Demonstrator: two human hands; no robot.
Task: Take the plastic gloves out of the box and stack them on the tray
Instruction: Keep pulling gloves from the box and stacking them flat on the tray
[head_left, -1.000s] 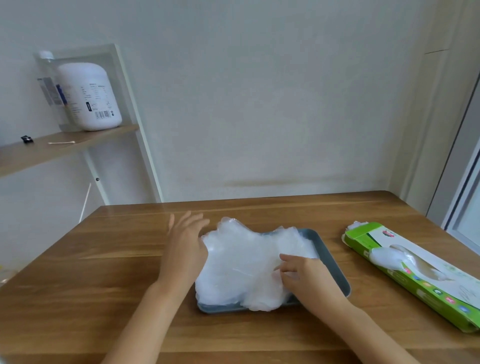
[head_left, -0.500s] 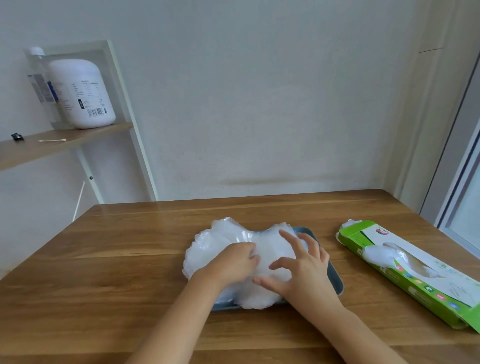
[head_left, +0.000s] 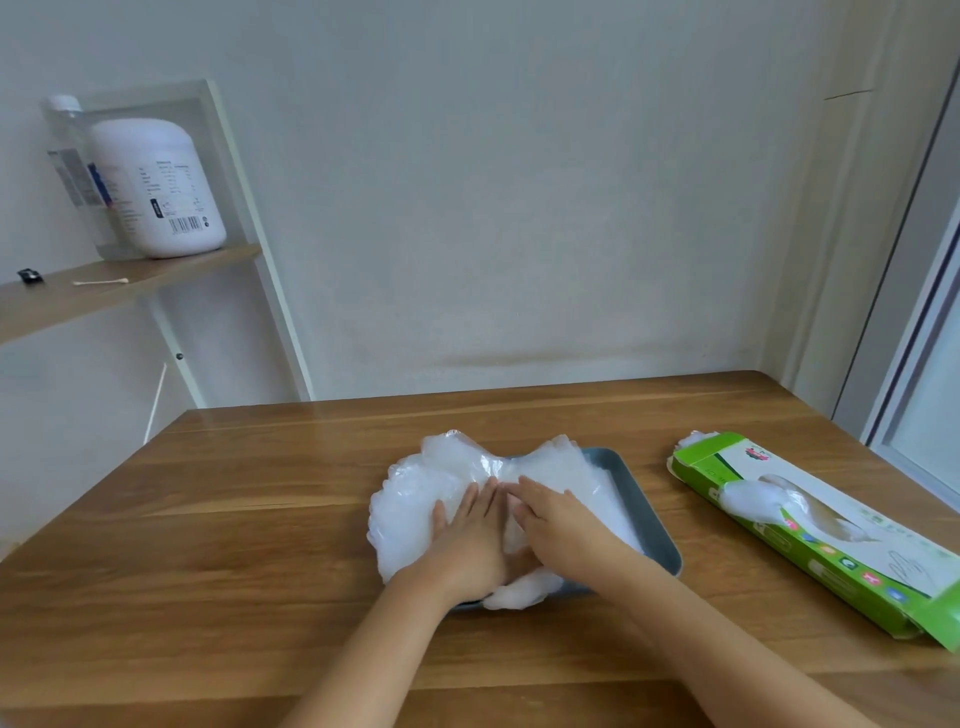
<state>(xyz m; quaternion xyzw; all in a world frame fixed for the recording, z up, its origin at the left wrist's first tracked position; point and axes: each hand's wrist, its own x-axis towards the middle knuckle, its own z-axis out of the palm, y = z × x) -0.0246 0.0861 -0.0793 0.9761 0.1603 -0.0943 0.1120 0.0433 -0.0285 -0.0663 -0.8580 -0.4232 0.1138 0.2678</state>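
A heap of clear plastic gloves lies on the grey-blue tray in the middle of the wooden table, spilling over the tray's left and front edges. My left hand and my right hand lie flat side by side on top of the heap, fingers straight, pressing it down. The green and white glove box lies to the right of the tray, with a glove sticking out of its top opening.
The wooden table stands against a pale wall. A shelf at the upper left carries a white bottle and a cotton swab. A window frame runs along the right edge.
My left hand came in from the tray's left edge onto the heap. Both hands went from curled and spread to flat, side by side, pressing the gloves down.
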